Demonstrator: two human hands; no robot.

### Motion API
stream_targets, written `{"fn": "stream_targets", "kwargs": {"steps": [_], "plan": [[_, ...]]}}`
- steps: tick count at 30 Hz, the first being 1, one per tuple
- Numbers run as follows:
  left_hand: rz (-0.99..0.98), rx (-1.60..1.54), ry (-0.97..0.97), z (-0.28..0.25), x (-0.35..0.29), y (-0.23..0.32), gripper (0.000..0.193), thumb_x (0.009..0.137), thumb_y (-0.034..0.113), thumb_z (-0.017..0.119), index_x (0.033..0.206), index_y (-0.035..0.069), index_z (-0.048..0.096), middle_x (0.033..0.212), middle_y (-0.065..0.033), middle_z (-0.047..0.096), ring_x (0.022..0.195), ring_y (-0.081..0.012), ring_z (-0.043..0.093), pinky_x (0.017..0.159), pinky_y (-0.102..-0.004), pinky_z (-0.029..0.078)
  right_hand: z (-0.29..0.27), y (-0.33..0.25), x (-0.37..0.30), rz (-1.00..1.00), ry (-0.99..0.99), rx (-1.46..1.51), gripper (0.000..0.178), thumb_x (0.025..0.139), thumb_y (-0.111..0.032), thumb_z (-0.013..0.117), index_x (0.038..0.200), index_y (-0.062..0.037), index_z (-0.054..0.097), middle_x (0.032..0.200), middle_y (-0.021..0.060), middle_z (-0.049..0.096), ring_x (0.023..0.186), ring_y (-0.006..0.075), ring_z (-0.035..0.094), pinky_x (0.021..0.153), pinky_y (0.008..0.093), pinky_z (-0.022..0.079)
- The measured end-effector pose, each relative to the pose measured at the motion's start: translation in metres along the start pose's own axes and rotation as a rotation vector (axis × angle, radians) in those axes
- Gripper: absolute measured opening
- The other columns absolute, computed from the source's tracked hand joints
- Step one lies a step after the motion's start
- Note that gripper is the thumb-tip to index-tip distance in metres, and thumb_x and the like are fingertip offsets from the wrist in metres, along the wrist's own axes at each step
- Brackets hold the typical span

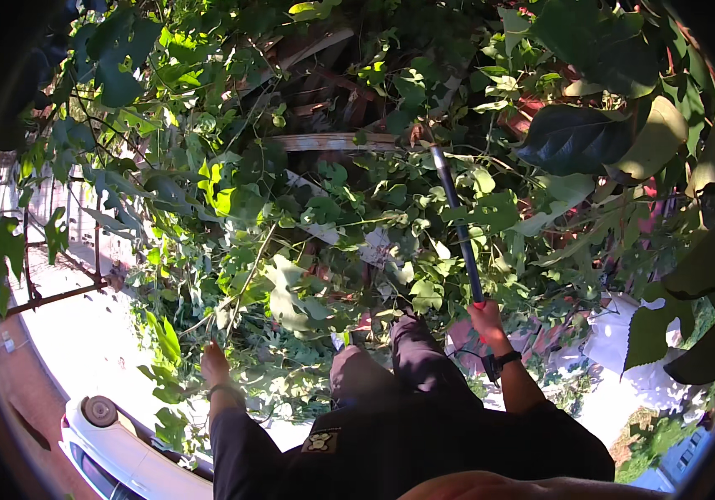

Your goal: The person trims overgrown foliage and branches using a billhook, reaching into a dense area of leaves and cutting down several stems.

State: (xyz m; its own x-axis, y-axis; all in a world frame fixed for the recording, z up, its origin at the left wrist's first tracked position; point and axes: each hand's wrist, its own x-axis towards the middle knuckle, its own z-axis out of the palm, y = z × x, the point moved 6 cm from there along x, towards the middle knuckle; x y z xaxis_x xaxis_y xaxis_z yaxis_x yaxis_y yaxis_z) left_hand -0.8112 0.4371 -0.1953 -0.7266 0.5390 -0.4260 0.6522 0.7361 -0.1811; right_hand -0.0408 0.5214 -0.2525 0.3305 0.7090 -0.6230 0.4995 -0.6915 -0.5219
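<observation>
My right hand [486,320] is wrapped round the lower end of a long black pole tool [456,212] with red at the grip. The pole slants up and away to the left, and its far end reaches into the leaves by a brown, rusty-looking piece; what kind of head it has I cannot make out. Out to the left, my left hand [215,367] is closed at the lower end of a thin vine stem [249,279]. The stem runs up into a dense mass of climbing vines [291,292] in front of me.
A pale wooden board [336,142] lies across the vines, with broken wood [316,54] behind it. Large leaves [578,137] hang close at the upper right. At left are a metal railing [49,298] and a white car [128,454]. White sheeting [624,337] lies at right.
</observation>
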Motion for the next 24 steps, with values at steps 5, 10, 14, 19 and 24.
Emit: {"fn": "stream_targets", "kwargs": {"steps": [5,10,14,19,24], "plan": [[-0.196,0.289,-0.249,0.032,-0.041,-0.139,0.047,0.098,0.037,0.042,0.104,-0.004,0.062,0.109,-0.0268,0.066,0.106,-0.0431,0.061,0.091,-0.0516,0.046,0.046,-0.063,-0.021,-0.065,-0.173,-0.051,0.025,0.074,-0.022,0.068,0.067,0.0000,0.059,0.054,0.0099,0.057,0.052,0.0214,0.057,0.053,0.0383,0.044],[0.141,0.047,0.193,0.030,-0.020,-0.066,0.038,0.090,0.026,0.057,0.115,-0.002,0.058,0.110,-0.0221,0.065,0.102,-0.0412,0.060,0.093,-0.0472,0.047,0.060,-0.076,-0.023,-0.118,-0.189,-0.155,0.026,0.074,-0.023,0.068,0.068,0.0010,0.060,0.059,0.0181,0.060,0.057,0.0335,0.062,0.055,0.0418,0.047],[0.343,-0.039,0.115,0.009,-0.010,0.111,0.036,0.085,0.016,0.062,0.118,0.001,0.059,0.119,-0.0201,0.061,0.106,-0.0392,0.058,0.091,-0.0464,0.048,0.036,-0.070,-0.022,-0.118,-0.080,-0.156,0.023,0.075,-0.020,0.069,0.067,-0.0029,0.057,0.055,0.0041,0.054,0.051,0.0171,0.053,0.049,0.0375,0.039],[0.752,-0.460,0.343,-0.071,-0.044,0.231,0.033,0.085,0.011,0.065,0.116,0.002,0.059,0.115,-0.0201,0.061,0.106,-0.0399,0.057,0.092,-0.0470,0.047,0.007,-0.038,-0.012,-0.091,-0.106,-0.157,0.020,0.077,-0.020,0.068,0.070,-0.0036,0.059,0.053,0.0028,0.053,0.048,0.0155,0.052,0.047,0.0346,0.040],[0.797,-0.369,0.408,-0.070,-0.074,0.217,0.039,0.083,0.011,0.068,0.119,0.003,0.056,0.117,-0.0182,0.059,0.105,-0.0388,0.058,0.087,-0.0483,0.049,0.021,-0.036,-0.013,-0.105,-0.088,-0.138,0.022,0.074,-0.019,0.070,0.065,-0.0038,0.057,0.055,0.0050,0.056,0.049,0.0189,0.056,0.049,0.0377,0.044]]}}
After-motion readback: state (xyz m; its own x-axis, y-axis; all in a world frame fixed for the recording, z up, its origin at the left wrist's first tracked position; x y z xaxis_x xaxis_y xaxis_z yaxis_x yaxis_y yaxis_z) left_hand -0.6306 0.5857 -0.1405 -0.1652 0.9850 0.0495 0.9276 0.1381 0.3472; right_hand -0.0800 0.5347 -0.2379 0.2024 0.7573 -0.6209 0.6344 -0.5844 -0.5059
